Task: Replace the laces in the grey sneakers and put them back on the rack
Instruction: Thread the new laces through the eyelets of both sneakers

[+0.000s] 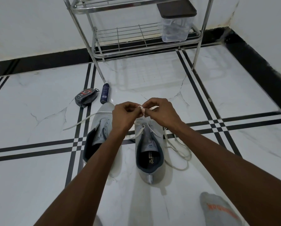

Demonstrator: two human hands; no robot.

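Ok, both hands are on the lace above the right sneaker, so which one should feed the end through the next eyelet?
Probably the right hand: it pinches the lace directly over the right sneaker, whose eyelets lie just below it. The left hand reaches across from above the left sneaker.

A clear plastic box (175,30) with a dark lid sits at one o'clock. A dark spray can (104,93) lies on the white marble floor (38,98) at eleven o'clock, with a black oval shoe-polish sponge (86,97) just beside it on its left. A grey sock (221,209) shows at five o'clock.
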